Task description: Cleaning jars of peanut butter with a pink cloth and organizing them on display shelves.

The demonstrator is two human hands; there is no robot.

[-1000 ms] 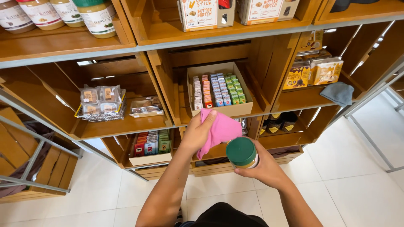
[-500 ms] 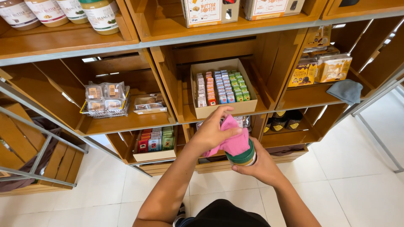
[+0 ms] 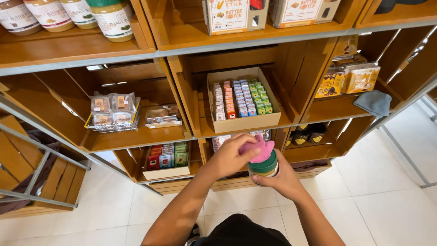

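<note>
My right hand [image 3: 280, 180] grips a jar with a green lid [image 3: 264, 166] from below, holding it upright in front of the wooden shelves. My left hand [image 3: 230, 157] presses a bunched pink cloth [image 3: 258, 149] down onto the top of the lid. The cloth covers most of the lid, so only the lid's green rim and a strip of the jar's label show. Both forearms reach forward from the bottom of the view.
Wooden shelves [image 3: 150, 48] fill the view. A cardboard box of small coloured packets [image 3: 242, 101] sits straight ahead. Jars with labels [image 3: 109, 16] stand top left, a wire basket of packets [image 3: 111, 114] at left, a grey-blue cloth [image 3: 374, 102] at right. White tiled floor [image 3: 382, 200] lies below.
The pink cloth hung beside the jar a second ago; my left hand has brought it down onto the green lid. The jar has stayed in my right hand.
</note>
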